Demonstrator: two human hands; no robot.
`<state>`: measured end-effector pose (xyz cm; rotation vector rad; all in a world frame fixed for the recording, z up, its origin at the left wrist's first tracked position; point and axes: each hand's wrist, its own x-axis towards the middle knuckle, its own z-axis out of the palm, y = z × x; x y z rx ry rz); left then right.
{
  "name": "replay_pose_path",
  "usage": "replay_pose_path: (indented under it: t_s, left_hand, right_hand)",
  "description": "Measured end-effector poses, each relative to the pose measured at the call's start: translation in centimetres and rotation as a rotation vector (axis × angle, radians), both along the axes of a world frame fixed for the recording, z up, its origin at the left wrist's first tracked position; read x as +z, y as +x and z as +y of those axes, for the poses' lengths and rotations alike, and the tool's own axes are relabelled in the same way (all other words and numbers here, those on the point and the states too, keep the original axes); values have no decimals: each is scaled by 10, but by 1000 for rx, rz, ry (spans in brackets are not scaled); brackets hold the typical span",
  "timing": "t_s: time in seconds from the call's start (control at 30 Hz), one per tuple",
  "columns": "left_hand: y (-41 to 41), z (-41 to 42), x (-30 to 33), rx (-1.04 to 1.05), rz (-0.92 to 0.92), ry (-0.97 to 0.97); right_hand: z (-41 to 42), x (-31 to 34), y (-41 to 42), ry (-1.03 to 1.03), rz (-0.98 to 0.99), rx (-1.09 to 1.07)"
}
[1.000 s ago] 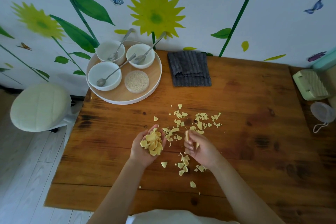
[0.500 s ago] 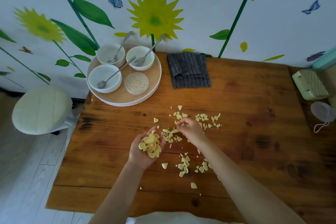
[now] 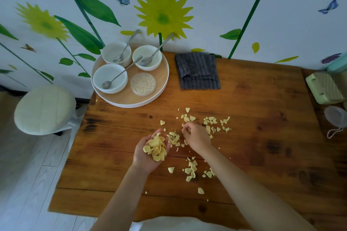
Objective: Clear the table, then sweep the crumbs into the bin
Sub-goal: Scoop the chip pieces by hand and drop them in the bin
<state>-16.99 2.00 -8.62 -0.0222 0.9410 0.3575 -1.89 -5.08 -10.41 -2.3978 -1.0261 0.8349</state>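
A cushioned stool (image 3: pixel 45 108) stands left of a wall painted with sunflowers (image 3: pixel 163 17).

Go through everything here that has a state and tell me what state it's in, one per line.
Left hand: palm up, cupped, holding a pile of chips.
Right hand: palm down, fingers curled over the scattered chips.
Bowls: three, upright on the tray, a spoon in each.
Small dish: on the tray, filled with pale grains.
Cloth: folded, lying flat.
Table: chips strewn over its middle.
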Motion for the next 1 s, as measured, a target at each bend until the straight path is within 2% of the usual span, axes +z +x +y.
replay_pose_path:
  t_s: [0.07, 0.2, 0.27, 0.33, 0.47, 0.5, 0.63, 0.8, 1.0]
  left_hand:
    - [1, 1, 0, 1, 8, 2]
    - [4, 1, 1, 2, 4, -21]
    - [6, 0, 1, -7, 3, -26]
    - [8, -1, 1, -24, 7, -24]
    - [11, -5, 3, -45, 0, -21]
    - [12, -6, 5, -49, -4, -20]
    - [11, -10, 9, -59, -7, -12]
    - [7, -12, 8, -69, -14, 3]
    - [-4, -12, 4, -40, -34, 10]
  right_hand:
    - [-2, 7, 6, 100, 277, -179]
    - [-25, 22, 15, 406, 1304, -689]
    - [-39, 23, 16, 484, 1546, -815]
    - [-51, 23, 15, 490, 1599, -851]
    - [-70, 25, 14, 473, 1514, -794]
    - [-74, 27, 14, 433, 1431, -752]
    - [-79, 27, 1, 111, 841, -408]
    - [-68, 25, -39, 55, 683, -197]
    - [-59, 11, -71, -128, 135, 109]
